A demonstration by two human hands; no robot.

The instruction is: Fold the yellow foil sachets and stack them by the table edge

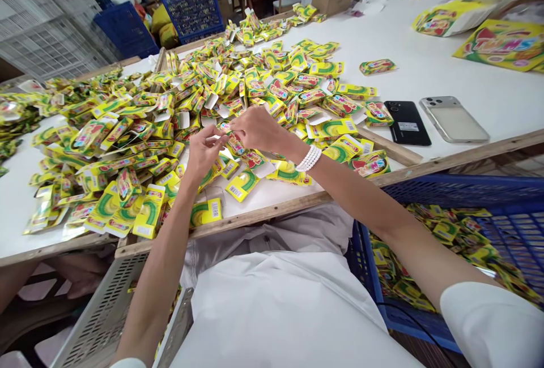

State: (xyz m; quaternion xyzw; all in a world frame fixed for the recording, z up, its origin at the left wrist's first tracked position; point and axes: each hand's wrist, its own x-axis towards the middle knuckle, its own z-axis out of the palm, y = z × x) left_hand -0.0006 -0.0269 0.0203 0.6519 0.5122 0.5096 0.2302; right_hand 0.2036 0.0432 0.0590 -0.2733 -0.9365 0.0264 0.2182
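My left hand [204, 153] is pinched at the left end of a small yellow-and-green printed carton [235, 144], thumb and fingertips close together. From the other side my right hand [266, 130] bends over the top of the same carton, with its fingers closed; a white beaded bracelet [309, 158] circles that wrist. Part of the carton is hidden behind the fingers. All around both hands lies a heap of like cartons [144, 147], some with white end flaps standing out. Just below the hands, a flat-lying carton [242, 185] shows its barcode.
A black phone [408, 123] and a phone in a clear case [454, 119] lie at the right. Wooden strips [276, 209] edge the white table. Below stand a blue crate [437, 184] with packets and a pale crate [102, 311]. Someone's bare foot shows at lower left.
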